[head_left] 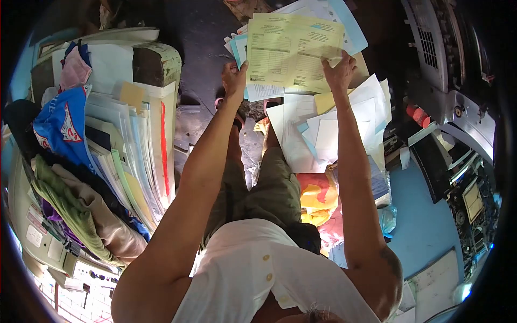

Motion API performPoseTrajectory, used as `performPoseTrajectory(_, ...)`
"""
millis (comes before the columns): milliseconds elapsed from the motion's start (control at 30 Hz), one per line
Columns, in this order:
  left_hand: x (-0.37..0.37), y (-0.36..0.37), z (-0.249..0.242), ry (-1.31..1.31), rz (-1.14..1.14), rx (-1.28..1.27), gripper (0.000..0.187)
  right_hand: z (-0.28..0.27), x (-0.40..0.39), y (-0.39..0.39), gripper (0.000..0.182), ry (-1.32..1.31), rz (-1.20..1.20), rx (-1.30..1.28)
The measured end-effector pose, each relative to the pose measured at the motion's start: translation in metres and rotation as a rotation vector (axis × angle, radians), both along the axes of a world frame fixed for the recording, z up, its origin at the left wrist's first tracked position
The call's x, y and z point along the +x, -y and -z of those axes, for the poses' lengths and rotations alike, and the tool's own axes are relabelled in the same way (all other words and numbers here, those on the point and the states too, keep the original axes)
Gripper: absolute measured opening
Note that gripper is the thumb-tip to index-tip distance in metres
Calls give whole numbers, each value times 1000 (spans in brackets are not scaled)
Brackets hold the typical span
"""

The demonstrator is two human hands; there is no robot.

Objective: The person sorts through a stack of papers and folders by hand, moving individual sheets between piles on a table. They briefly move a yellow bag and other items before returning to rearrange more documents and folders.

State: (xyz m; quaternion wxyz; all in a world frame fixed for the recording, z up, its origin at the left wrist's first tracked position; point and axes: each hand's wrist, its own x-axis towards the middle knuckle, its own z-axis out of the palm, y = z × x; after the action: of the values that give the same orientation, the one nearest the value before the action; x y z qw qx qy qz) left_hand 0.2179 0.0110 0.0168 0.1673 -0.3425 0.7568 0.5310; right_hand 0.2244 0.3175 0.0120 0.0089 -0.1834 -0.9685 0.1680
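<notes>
A pale yellow sheet of printed forms (293, 48) is stretched out flat between my two hands, with two columns of tables and text on it. My left hand (235, 82) pinches its left edge near the thumb. At the lower right corner, my right hand (339, 71) grips the sheet with thumb and fingers. Behind and under the sheet lie white and light blue papers (347, 24), partly covered by it. Closer to me, a loose heap of white papers (336, 134) spreads below my right hand, some sheets tilted and overlapping.
To the left stands a tall stack of papers and boards (129, 145), with a blue cloth bag (67, 126) and green cloth (72, 207) draped beside it. Yellow and red cloth or plastic (318, 199) lies under my right arm. Machinery (471, 202) lines the right side.
</notes>
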Motion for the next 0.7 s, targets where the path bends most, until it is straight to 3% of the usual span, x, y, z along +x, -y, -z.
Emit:
performPoseTrajectory(133, 1, -5, -2, 21, 19, -49, 46, -28, -6, 31, 77, 142, 152, 59)
performPoseTrajectory(167, 3, -3, 8, 3, 7, -35, 46, -7, -2, 21, 77, 51, 52, -14)
performPoseTrajectory(233, 5, 3, 22, 15, 12, 14, 51, 0, -2, 22, 77, 20, 166, -79)
performPoseTrajectory(333, -2, 6, 13, 137, -8, -77, 41, 3, -4, 26, 77, 11, 224, -58)
performPoseTrajectory(367, -7, -1, -10, 144, -49, -50, 40, -3, -5, 31, 77, 28, 230, -32)
performPoseTrajectory(467, -6, -6, -37, 37, 300, -474, 38, -11, -4, 33, 75, 28, 228, -13)
performPoseTrajectory(567, 7, -18, -43, -172, 275, -518, 33, -8, -3, 28, 72, -27, 160, -88)
performPoseTrajectory(700, 23, -29, -51, -248, 296, -625, 28, -1, -1, 17, 70, -79, 68, -140)
